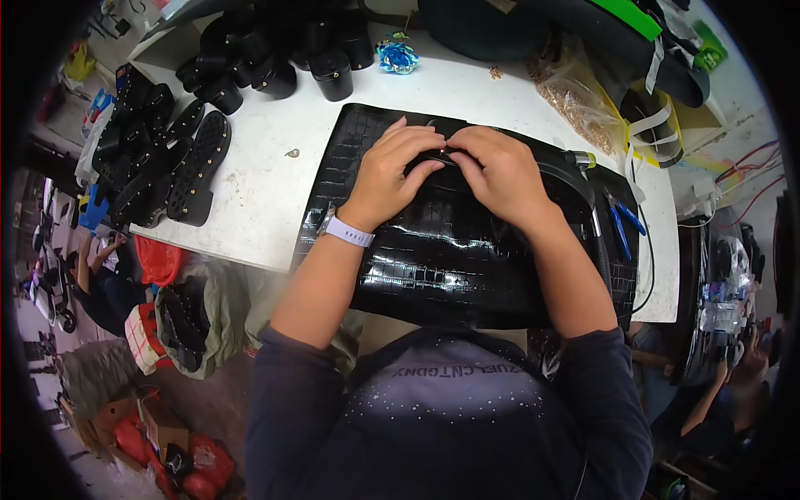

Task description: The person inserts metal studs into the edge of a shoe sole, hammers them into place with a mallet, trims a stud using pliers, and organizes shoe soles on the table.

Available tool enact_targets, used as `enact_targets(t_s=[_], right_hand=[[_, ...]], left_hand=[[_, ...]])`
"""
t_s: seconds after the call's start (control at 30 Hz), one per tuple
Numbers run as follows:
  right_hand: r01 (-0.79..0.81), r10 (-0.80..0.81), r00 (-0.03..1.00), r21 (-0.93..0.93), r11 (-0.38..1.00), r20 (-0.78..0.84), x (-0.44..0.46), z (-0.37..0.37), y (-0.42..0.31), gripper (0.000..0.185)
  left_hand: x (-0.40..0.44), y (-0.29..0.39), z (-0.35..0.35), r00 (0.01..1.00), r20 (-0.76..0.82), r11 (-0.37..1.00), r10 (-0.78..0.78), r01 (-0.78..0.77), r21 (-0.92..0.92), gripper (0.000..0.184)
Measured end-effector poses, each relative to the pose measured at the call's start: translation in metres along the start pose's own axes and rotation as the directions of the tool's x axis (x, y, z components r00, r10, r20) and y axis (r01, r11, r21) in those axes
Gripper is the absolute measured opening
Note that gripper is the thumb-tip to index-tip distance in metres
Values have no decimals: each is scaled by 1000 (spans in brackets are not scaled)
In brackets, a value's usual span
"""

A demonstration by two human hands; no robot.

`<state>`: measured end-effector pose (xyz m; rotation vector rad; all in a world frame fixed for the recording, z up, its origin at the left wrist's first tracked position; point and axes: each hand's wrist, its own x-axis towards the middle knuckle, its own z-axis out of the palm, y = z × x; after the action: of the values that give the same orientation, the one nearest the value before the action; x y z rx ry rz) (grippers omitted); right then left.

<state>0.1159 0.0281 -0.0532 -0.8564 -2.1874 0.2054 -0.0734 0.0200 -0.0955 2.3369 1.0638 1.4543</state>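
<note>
A glossy black crocodile-pattern sheet (417,275) lies over the near part of the white table. Above its upper part, my left hand (392,171) and my right hand (504,171) meet with fingertips nearly touching. Both hands are closed on a dark strap-like piece (435,156), with a tiny gold-coloured spot between the fingertips. A pale watch band is on my left wrist. To the right of my right hand runs a black curved tool arm (571,179) with a metal end. Blue-handled pliers (621,227) rest on the sheet's right side.
Black studded shoe soles (196,171) are piled at the table's left. Black heel-like pieces (332,75) stand at the back, beside a blue wrapper (397,57). A plastic bag of small gold-coloured parts (575,96) lies back right. Other people sit at both sides.
</note>
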Motion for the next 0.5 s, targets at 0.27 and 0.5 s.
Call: enact_targets(t_s=[0.27,0.5], right_hand=[[42,-44,997,-22,999,-63,-7,11,2,10],[74,-80,993,-66,995,-88,-9,13,2,10]], left_hand=[[0,-3,3,1000,-15,999,18,-19,-28,23],[1,0,0,1000,2,999,-1,2,-45,24]])
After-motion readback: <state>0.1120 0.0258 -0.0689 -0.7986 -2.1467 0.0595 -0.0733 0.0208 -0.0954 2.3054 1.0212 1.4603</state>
